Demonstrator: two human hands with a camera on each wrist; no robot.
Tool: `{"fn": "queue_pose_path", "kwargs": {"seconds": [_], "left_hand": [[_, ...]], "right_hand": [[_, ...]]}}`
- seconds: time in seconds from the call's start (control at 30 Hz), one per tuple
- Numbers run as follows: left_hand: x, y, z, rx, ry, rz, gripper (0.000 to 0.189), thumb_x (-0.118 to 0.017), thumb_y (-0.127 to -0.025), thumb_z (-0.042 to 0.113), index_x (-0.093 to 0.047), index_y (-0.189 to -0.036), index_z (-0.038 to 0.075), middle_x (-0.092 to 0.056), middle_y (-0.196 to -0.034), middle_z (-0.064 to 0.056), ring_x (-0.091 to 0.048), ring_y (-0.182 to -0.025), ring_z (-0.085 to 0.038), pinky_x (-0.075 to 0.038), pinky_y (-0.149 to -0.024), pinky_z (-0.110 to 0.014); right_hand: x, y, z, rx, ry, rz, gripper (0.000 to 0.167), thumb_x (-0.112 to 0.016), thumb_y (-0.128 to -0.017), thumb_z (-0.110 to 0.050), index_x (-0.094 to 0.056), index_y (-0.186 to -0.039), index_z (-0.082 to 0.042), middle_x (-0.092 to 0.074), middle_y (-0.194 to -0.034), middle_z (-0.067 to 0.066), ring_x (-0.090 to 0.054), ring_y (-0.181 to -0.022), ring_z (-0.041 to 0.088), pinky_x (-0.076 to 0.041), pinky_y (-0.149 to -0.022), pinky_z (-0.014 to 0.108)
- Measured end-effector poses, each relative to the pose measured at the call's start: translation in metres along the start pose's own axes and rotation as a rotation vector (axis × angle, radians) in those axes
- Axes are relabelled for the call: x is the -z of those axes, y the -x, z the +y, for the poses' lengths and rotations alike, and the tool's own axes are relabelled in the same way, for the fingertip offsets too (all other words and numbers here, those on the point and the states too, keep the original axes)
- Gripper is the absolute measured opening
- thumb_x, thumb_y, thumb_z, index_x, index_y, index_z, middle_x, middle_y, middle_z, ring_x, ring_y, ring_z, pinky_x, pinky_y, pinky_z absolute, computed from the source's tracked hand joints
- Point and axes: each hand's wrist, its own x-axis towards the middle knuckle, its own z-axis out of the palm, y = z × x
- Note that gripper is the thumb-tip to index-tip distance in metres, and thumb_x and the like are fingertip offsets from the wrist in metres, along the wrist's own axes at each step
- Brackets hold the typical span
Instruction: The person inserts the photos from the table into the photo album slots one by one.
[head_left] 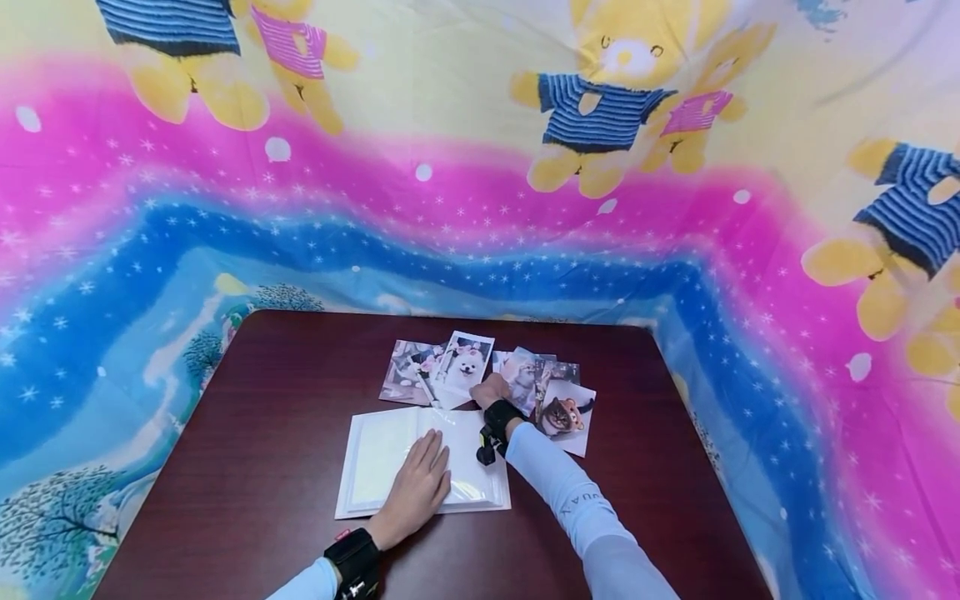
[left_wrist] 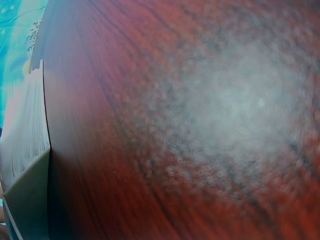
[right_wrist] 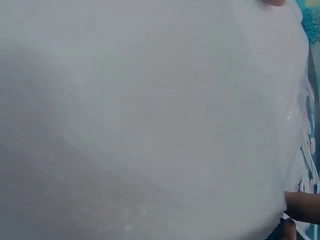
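In the head view a white photo album (head_left: 382, 454) lies open on the dark wooden table, its right page shiny with clear plastic. My left hand (head_left: 415, 487) rests on the album, fingers straight and spread over the page. Past the album's top edge, my right hand (head_left: 491, 390) has its fingers curled at the lower corner of a photo of a white dog (head_left: 468, 362), which it pinches. In the right wrist view a white page (right_wrist: 150, 100) fills most of the picture, with a finger (right_wrist: 302, 206) and thumb at the lower right.
A photo with flowers (head_left: 408, 367) lies left of the dog photo. Several overlapping photos lie right of my right hand, including one of a cat in a bear hat (head_left: 566, 417). A printed cloth (head_left: 465, 225) hangs behind the table (head_left: 255, 433).
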Motion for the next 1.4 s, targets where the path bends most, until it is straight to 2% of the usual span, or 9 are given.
{"fn": "queue_pose_path", "kwargs": {"seconds": [0.1, 0.27, 0.37, 0.53, 0.73, 0.97, 1.2, 1.3, 1.4], "left_hand": [[-0.002, 0.001, 0.001, 0.001, -0.008, -0.001, 0.038, -0.066, -0.088, 0.013, -0.065, -0.117, -0.012, -0.052, -0.133, -0.034, -0.047, -0.128, -0.048, -0.039, -0.104, -0.057], [-0.005, 0.003, 0.002, 0.008, -0.033, 0.003, 0.039, -0.065, -0.088, 0.012, -0.065, -0.117, -0.013, -0.052, -0.134, -0.034, -0.047, -0.128, -0.047, -0.039, -0.104, -0.056], [-0.007, 0.004, 0.002, 0.01, -0.041, 0.009, 0.039, -0.065, -0.087, 0.013, -0.065, -0.118, -0.013, -0.052, -0.134, -0.033, -0.046, -0.129, -0.046, -0.039, -0.104, -0.055], [-0.01, 0.005, 0.003, 0.0, -0.049, 0.017, 0.041, -0.066, -0.087, 0.013, -0.064, -0.118, -0.013, -0.052, -0.134, -0.033, -0.046, -0.129, -0.047, -0.039, -0.105, -0.055], [-0.013, 0.005, 0.002, -0.007, -0.041, 0.03, 0.042, -0.065, -0.087, 0.013, -0.063, -0.119, -0.014, -0.052, -0.135, -0.031, -0.046, -0.13, -0.045, -0.038, -0.106, -0.055], [-0.013, 0.003, 0.001, -0.002, 0.02, 0.037, 0.042, -0.064, -0.087, 0.01, -0.062, -0.119, -0.016, -0.056, -0.131, -0.03, -0.05, -0.126, -0.045, -0.038, -0.106, -0.055], [-0.008, -0.006, -0.005, 0.076, 0.159, 0.082, 0.034, -0.063, -0.089, 0.003, -0.063, -0.119, -0.015, -0.06, -0.127, -0.027, -0.052, -0.124, -0.042, -0.039, -0.104, -0.052], [-0.004, -0.014, -0.01, 0.134, 0.222, 0.151, 0.029, -0.063, -0.09, -0.002, -0.065, -0.118, -0.011, -0.063, -0.121, -0.023, -0.057, -0.117, -0.039, -0.044, -0.099, -0.049], [0.001, -0.025, -0.016, 0.242, 0.276, 0.21, 0.027, -0.062, -0.092, -0.003, -0.063, -0.119, -0.007, -0.064, -0.112, -0.019, -0.061, -0.101, -0.033, -0.05, -0.086, -0.046]], "right_hand": [[0.002, 0.001, 0.0, -0.025, -0.082, -0.012, 0.018, -0.074, -0.083, -0.014, -0.065, -0.079, 0.0, -0.062, -0.074, 0.012, -0.055, -0.067, 0.025, -0.048, -0.06, 0.034], [0.007, 0.0, 0.0, 0.015, -0.271, -0.037, 0.018, -0.072, -0.086, -0.013, -0.064, -0.072, -0.004, -0.062, -0.07, 0.009, -0.057, -0.062, 0.022, -0.048, -0.056, 0.031], [0.008, -0.003, 0.002, 0.014, -0.418, -0.071, 0.01, -0.071, -0.088, -0.01, -0.069, -0.088, 0.0, -0.066, -0.079, 0.011, -0.064, -0.065, 0.024, -0.054, -0.058, 0.032], [0.007, -0.01, 0.011, -0.017, -0.576, -0.117, 0.031, -0.067, -0.092, -0.007, -0.063, -0.122, 0.004, -0.067, -0.105, 0.019, -0.07, -0.075, 0.024, -0.059, -0.07, 0.034], [0.012, -0.002, 0.018, -0.028, -0.689, -0.172, 0.03, -0.064, -0.095, -0.005, -0.06, -0.124, 0.004, -0.061, -0.119, 0.023, -0.071, -0.083, 0.027, -0.059, -0.077, 0.034], [0.018, 0.007, 0.028, 0.01, -0.774, -0.221, 0.025, -0.062, -0.095, 0.001, -0.055, -0.119, 0.007, -0.057, -0.109, 0.022, -0.07, -0.079, 0.025, -0.059, -0.078, 0.035], [0.025, 0.013, 0.037, 0.064, -0.784, -0.248, 0.023, -0.062, -0.093, 0.002, -0.053, -0.113, 0.009, -0.059, -0.088, 0.014, -0.066, -0.065, 0.016, -0.057, -0.068, 0.029], [0.03, 0.02, 0.041, 0.094, -0.755, -0.279, 0.022, -0.062, -0.094, 0.001, -0.053, -0.112, 0.009, -0.059, -0.087, 0.012, -0.064, -0.063, 0.014, -0.055, -0.067, 0.028], [0.034, 0.029, 0.045, 0.127, -0.738, -0.334, 0.023, -0.061, -0.095, 0.0, -0.053, -0.114, 0.009, -0.061, -0.089, 0.014, -0.064, -0.064, 0.014, -0.056, -0.069, 0.031]]}}
